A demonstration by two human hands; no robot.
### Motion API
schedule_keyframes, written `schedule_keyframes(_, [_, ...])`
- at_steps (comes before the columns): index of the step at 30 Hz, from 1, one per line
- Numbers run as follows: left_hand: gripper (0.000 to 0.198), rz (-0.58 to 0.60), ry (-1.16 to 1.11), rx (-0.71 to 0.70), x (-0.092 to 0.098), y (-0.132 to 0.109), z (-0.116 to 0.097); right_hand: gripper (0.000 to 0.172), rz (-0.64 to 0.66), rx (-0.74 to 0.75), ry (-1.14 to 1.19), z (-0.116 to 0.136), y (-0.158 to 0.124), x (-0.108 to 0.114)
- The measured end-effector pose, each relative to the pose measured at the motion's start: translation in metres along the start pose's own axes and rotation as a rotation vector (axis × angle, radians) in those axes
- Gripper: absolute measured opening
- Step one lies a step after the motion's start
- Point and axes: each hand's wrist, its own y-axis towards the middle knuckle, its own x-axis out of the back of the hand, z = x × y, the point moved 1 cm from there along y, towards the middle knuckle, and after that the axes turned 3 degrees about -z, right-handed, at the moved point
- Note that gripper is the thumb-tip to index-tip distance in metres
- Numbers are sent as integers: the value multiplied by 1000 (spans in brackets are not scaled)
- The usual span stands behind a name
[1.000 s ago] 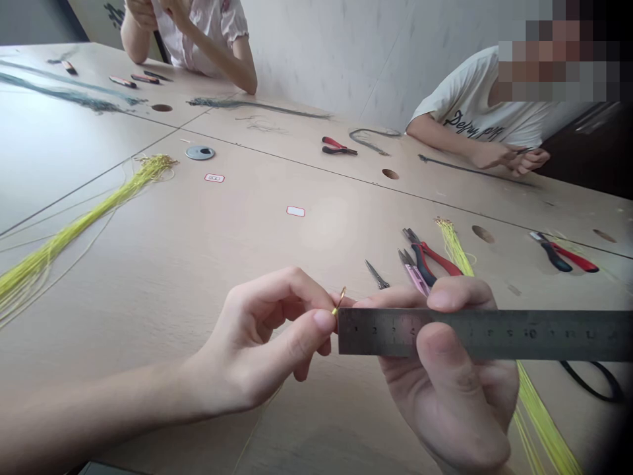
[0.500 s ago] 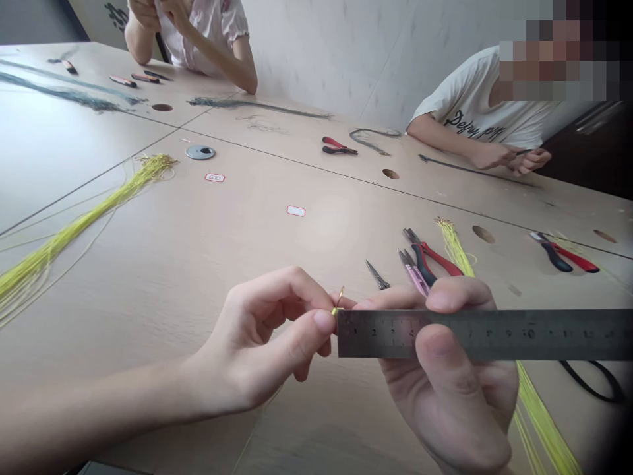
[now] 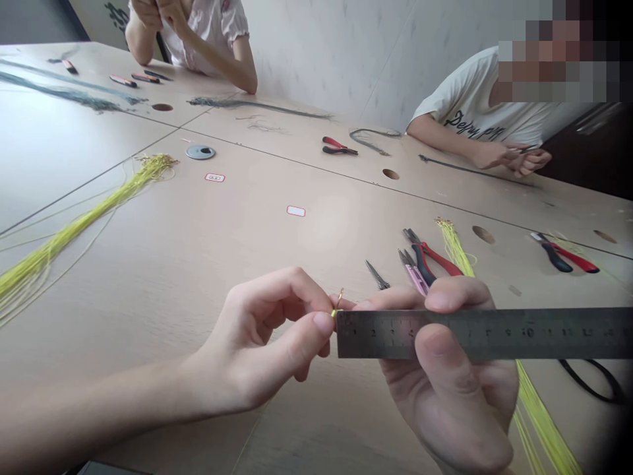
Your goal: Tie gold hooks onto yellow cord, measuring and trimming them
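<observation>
Between the thumb and index finger of my left hand (image 3: 277,336) is the end of a yellow cord (image 3: 333,313). A small gold ring or hook (image 3: 340,298) sticks up from that end. My right hand (image 3: 455,376) grips a metal ruler (image 3: 494,334), which lies level with its left end right beside the cord tip. The thumb presses on the ruler's face, and some fingers pass behind it. Thin cord trails down below my left hand. Just beyond my hands lie pointed scissors (image 3: 377,274), pink thread snips (image 3: 414,271) and red-and-black pliers (image 3: 435,256).
Yellow cord bundles lie at left (image 3: 113,198) and at right under my right hand (image 3: 534,409). Red-handled cutters (image 3: 564,254) rest farther right. Two co-workers sit across the wooden table (image 3: 247,231), with dark cords (image 3: 257,107), small pliers (image 3: 339,146) and box-cutter knives near them.
My hands, the cord end and the ruler stay almost in place; the ruler's right part tips up very slightly. Across the table, the right co-worker's hands shift a little.
</observation>
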Motion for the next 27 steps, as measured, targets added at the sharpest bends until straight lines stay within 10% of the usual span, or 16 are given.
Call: schedule_keyframes(27, [18,1,10,-4,-1,1,0,9,-13,-18,-24,-1,1,3])
